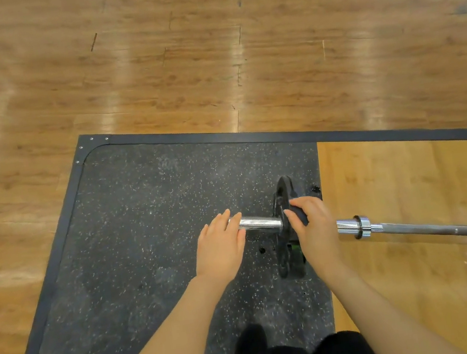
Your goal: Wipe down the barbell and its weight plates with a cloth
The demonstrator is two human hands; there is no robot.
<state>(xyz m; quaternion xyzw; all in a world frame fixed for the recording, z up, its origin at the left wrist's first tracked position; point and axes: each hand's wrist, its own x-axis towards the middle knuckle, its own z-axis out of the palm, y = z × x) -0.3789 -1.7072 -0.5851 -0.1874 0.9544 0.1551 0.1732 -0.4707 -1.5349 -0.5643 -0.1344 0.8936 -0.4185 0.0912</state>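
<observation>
- Barbell (431, 227): chrome sleeve, ringed collar, dull grey shaft; lying across speckled black rubber mat (149, 224) and pale wood platform panel (413, 181).
- Weight plate (286, 229): black, thin, upright on sleeve.
- Left hand (221, 249): fingers straight, resting on sleeve end.
- Right hand (313, 222): curled round dark object at plate; cloth or not, cannot tell.

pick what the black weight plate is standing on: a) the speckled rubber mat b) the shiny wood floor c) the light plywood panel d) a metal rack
a, the weight plate stands on edge on the speckled rubber mat, left of the plywood panel.
</observation>
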